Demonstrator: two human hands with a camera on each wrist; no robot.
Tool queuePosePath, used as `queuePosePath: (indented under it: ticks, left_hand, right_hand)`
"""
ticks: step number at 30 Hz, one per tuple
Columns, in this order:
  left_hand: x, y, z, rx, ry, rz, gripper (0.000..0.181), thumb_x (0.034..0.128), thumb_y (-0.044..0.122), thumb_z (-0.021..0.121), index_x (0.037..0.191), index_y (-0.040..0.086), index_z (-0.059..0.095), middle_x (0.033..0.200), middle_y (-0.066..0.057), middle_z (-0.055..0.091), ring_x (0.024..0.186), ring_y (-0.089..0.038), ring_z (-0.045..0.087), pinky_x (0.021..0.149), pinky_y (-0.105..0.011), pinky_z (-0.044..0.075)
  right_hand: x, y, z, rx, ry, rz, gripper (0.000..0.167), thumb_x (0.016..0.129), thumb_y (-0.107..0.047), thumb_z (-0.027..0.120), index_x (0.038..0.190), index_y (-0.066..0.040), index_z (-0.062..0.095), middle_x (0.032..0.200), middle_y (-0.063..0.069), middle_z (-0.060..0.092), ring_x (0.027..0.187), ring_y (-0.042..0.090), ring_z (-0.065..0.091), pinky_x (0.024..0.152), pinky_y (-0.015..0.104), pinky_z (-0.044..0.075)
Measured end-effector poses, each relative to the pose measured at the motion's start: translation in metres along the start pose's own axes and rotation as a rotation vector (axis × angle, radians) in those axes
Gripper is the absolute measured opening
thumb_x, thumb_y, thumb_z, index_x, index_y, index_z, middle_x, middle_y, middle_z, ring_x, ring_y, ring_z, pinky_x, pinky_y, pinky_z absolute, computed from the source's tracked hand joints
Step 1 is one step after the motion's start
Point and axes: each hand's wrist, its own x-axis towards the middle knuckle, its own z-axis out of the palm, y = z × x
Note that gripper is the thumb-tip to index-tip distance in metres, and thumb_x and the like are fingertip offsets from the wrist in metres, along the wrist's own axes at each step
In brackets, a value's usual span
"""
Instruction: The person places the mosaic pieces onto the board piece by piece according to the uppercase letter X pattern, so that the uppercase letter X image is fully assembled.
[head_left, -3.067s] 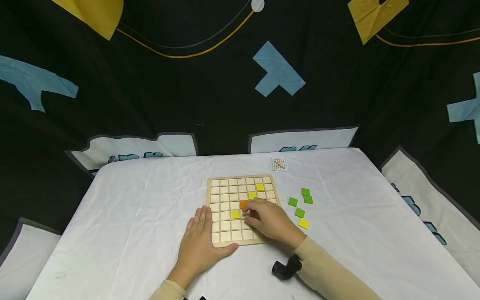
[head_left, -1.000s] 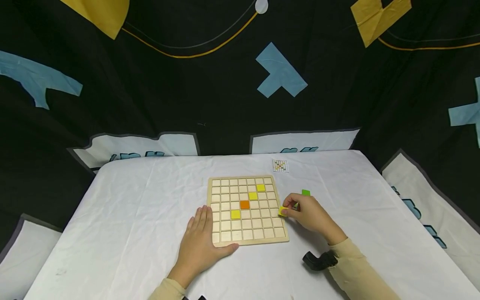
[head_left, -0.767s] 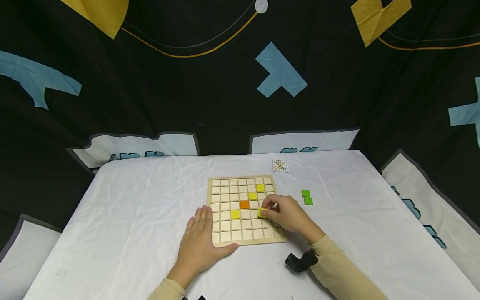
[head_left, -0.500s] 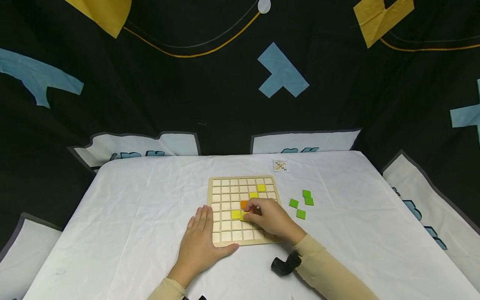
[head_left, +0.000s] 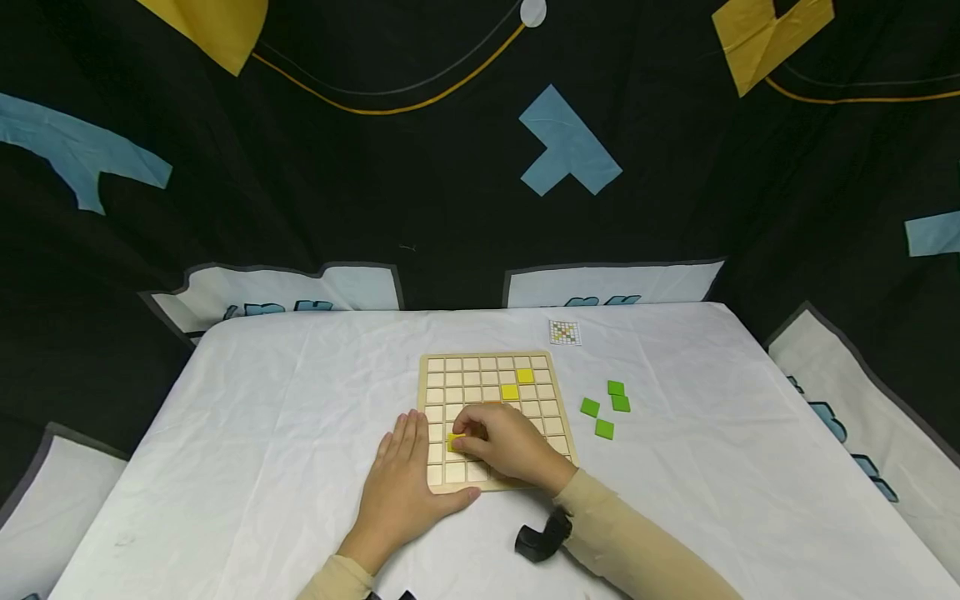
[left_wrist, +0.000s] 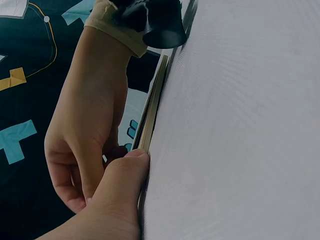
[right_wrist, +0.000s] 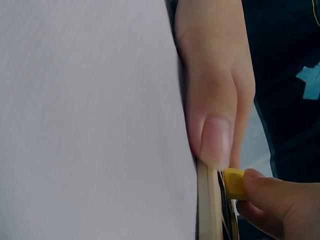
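Right, a flat square board of pale wood [head_left: 558, 442], divided by a grid into small square cells, lies between and beyond the two hands. Left hand [head_left: 401, 475] lies flat with fingers straight and close together, fingertips along the board's left side, thumb spread out to its near edge; left-wrist view has the thumb tip resting on that edge. Right hand [head_left: 502, 442] is over the board, thumb and forefinger pinching a small square yellow tile [head_left: 452, 442], just right of the left fingers. Tile is over the left part of the grid; can't tell whether it touches a cell.

Grid contents: two flat yellow square tiles [head_left: 517, 384] sit in cells just beyond the right hand, diagonal to each other. Other visible cells show pale wood squares; those under the right hand are hidden.

Off the board, four flat green square tiles [head_left: 603, 429] lie to the right of the right hand, on a white cloth [head_left: 262, 450]; the far two are close together. Small printed grid card [head_left: 565, 332] lies past the board, beyond the right hand. Black wrist-worn device [head_left: 543, 536] at the right cuff.
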Motion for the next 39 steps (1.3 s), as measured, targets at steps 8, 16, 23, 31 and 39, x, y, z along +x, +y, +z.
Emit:
queuePosePath:
  ticks: [8, 16, 23, 31, 39]
  left_hand:
    - [0.0, 0.001, 0.0, -0.008, -0.005, -0.009, 0.129, 0.0725, 0.085, 0.058, 0.155, -0.005, 0.019, 0.164, -0.022, 0.019, 0.154, -0.035, 0.016, 0.125, -0.052, 0.017]
    - [0.0, 0.001, -0.001, -0.005, -0.005, -0.008, 0.129, 0.0723, 0.085, 0.058, 0.155, -0.005, 0.019, 0.164, -0.022, 0.019, 0.154, -0.035, 0.017, 0.124, -0.053, 0.018]
    - [0.0, 0.001, -0.001, 0.003, -0.011, -0.008, 0.129, 0.0722, 0.087, 0.055, 0.155, -0.005, 0.02, 0.163, -0.022, 0.019, 0.154, -0.035, 0.016, 0.124, -0.053, 0.018]
    - [0.0, 0.001, -0.001, -0.002, -0.018, -0.008, 0.13, 0.0724, 0.087, 0.055, 0.155, -0.005, 0.019, 0.164, -0.021, 0.017, 0.154, -0.035, 0.015, 0.125, -0.053, 0.017]
    - [0.001, 0.001, 0.0, -0.004, -0.013, -0.015, 0.132, 0.0709, 0.089, 0.055, 0.155, -0.006, 0.019, 0.164, -0.022, 0.018, 0.154, -0.036, 0.015, 0.125, -0.053, 0.017]
  right_hand:
    - [0.001, -0.003, 0.003, -0.043, 0.007, -0.002, 0.01, 0.091, -0.03, 0.073, 0.095, -0.022, 0.069, 0.09, -0.015, 0.063, 0.081, 0.003, 0.056, 0.076, 0.019, 0.049]
    - [0.0, -0.001, 0.004, -0.067, -0.012, -0.013, 0.009, 0.089, -0.03, 0.075, 0.093, -0.023, 0.071, 0.09, -0.014, 0.062, 0.083, 0.003, 0.057, 0.077, 0.019, 0.049]
    - [-0.002, -0.001, 0.006, -0.092, -0.019, -0.022, 0.011, 0.09, -0.029, 0.074, 0.081, -0.027, 0.069, 0.089, -0.014, 0.06, 0.079, 0.003, 0.051, 0.071, 0.017, 0.045]
    - [-0.007, 0.005, -0.001, -0.04, -0.016, -0.055, 0.004, 0.089, -0.026, 0.075, 0.088, -0.023, 0.073, 0.089, -0.011, 0.06, 0.079, 0.005, 0.054, 0.072, 0.017, 0.046]
    - [-0.022, 0.024, -0.025, -0.043, 0.089, 0.086, 0.008, 0.09, -0.03, 0.075, 0.095, -0.026, 0.071, 0.086, -0.017, 0.056, 0.075, 0.006, 0.053, 0.066, 0.021, 0.047]
